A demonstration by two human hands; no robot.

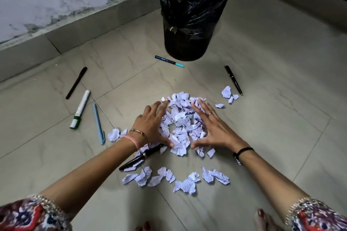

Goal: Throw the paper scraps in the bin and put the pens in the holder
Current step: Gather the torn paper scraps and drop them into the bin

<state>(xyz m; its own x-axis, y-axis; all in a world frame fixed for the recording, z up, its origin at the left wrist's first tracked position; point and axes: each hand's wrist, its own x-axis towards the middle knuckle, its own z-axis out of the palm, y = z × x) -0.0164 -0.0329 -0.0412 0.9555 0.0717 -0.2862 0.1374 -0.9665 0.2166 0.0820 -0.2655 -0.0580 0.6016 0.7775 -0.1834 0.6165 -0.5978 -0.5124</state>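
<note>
Cupping the paper scrap pile (181, 124) at center floor, left hand (152, 124) and right hand (212, 127) press its sides, fingers spread apart. Bin (191, 15) stands at 12 o'clock; pens lie scattered around the pile, from 7 through 1 o'clock.

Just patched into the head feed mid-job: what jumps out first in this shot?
The heap of torn white paper scraps at centre floor, with the left hand and right hand spread flat on either side of it. Behind it stands the black bin lined with a black plastic bag, and pens lie scattered around.
</note>
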